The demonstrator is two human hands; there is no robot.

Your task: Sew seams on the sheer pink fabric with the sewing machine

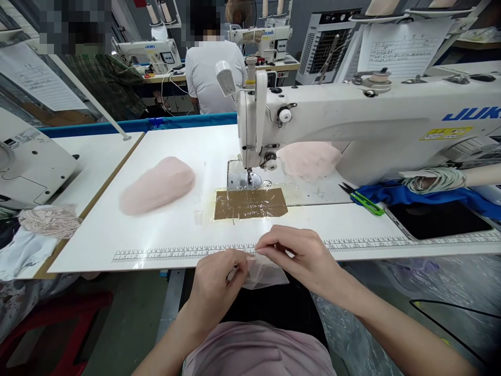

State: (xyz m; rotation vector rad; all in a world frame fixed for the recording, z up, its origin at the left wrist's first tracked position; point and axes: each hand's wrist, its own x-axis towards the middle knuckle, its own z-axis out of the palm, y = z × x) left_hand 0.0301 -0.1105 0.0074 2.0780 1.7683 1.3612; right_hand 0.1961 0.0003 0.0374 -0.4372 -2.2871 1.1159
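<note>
My left hand (219,284) and my right hand (299,258) meet just below the table's front edge, both pinched on a small sheer pale pink fabric piece (264,274). The piece hangs between my fingers over my lap. Straight ahead stands a white JUKI sewing machine (352,117) with its needle (249,175) over the plate. A brown taped patch (250,203) lies in front of the needle. A printed ruler strip (168,254) runs along the table edge by my hands.
A pile of pink fabric (158,184) lies left of the machine, another pink bundle (309,159) behind the needle. Green snips (364,201) and blue cloth (422,196) sit at the right. Lace pieces (49,220) lie far left. A person in a white shirt (213,73) sits beyond.
</note>
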